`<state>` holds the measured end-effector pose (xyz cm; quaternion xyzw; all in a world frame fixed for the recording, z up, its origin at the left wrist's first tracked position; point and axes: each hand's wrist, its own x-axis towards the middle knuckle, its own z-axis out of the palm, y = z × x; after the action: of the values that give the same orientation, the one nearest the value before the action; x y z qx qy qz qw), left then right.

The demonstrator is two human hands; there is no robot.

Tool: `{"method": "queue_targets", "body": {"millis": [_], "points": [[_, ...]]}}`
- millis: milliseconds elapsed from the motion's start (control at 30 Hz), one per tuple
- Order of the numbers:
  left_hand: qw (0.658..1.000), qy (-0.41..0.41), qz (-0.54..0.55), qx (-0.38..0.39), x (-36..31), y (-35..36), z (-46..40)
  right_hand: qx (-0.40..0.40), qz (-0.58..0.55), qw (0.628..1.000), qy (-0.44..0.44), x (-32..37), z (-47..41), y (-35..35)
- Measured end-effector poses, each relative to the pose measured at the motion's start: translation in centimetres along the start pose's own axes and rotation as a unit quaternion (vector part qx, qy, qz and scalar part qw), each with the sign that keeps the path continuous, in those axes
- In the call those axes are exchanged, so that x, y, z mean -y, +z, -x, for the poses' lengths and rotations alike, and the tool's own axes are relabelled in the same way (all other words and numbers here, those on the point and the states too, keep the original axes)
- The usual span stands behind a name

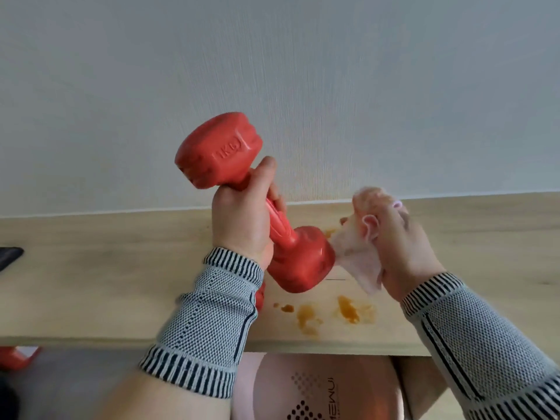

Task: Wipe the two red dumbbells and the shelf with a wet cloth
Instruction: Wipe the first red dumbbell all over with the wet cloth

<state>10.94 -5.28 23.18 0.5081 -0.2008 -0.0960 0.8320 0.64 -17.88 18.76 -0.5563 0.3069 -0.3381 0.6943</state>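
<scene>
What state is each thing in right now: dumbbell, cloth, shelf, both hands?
red dumbbell: lifted off the shelf, tilted, held by its handle
left hand: grip closed on the dumbbell handle
wet cloth: bunched, touching the dumbbell's lower head
right hand: grip closed on the cloth
shelf: orange stains near the front edge

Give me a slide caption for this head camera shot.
Left hand lifts red dumbbell; right hand wipes it with cloth.

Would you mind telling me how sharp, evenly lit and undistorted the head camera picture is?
Head view: soft, even light with only faint shadows; a small glare spot on the red dumbbell's lower head; the cloth in the right hand is motion-blurred, the left hand sharper; wide-angle distortion bows the shelf edge.
</scene>
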Motion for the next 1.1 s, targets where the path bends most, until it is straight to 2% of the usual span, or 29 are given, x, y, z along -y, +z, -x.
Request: {"method": "queue_targets", "body": {"millis": [67,100,233,267,333,400,467,633,700,867,933,1000,1100], "points": [[0.999,0.028,-0.032,0.019,0.2,-0.8,-0.2,-0.016,0.002,0.999,-0.047,1.2,0.5,-0.3],[0.998,0.038,-0.039,0.033,0.2,-1.1,-0.2,0.004,0.013,0.997,-0.075,1.8,1.0,-0.2],[0.994,0.065,-0.040,0.081,-0.1,-1.1,0.2,0.150,0.141,0.962,-0.179,2.8,3.5,1.8],[0.993,0.072,-0.038,0.083,-0.3,-0.8,0.3,0.188,0.182,0.944,-0.200,2.7,3.9,2.2],[0.993,0.080,-0.028,0.079,-0.8,-0.4,0.3,0.246,0.310,0.884,-0.247,2.9,4.1,2.3],[0.994,0.082,-0.022,0.073,-1.2,-0.3,0.1,0.263,0.409,0.828,-0.279,3.2,3.9,1.9],[0.994,0.073,-0.023,0.081,-1.2,-0.2,0.2,0.253,0.439,0.809,-0.297,3.2,3.4,1.6],[0.991,0.062,-0.022,0.121,-1.0,1.0,1.2,0.184,0.399,0.858,-0.266,2.9,2.7,1.8],[0.991,0.077,-0.029,0.101,-0.9,1.3,1.1,0.179,0.399,0.858,-0.270,3.3,3.2,1.6],[0.995,0.081,-0.041,0.033,-0.4,1.2,0.5,0.225,0.437,0.825,-0.278,4.5,3.9,0.9],[0.996,0.068,-0.027,0.049,-0.4,1.5,0.7,0.192,0.428,0.838,-0.280,4.0,3.2,1.1],[0.995,0.060,-0.015,0.076,-0.4,2.0,1.2,0.158,0.402,0.866,-0.252,3.6,2.5,1.2],[0.995,0.075,-0.030,0.065,-0.3,2.3,1.2,0.172,0.385,0.875,-0.236,3.8,2.5,1.1]]}}
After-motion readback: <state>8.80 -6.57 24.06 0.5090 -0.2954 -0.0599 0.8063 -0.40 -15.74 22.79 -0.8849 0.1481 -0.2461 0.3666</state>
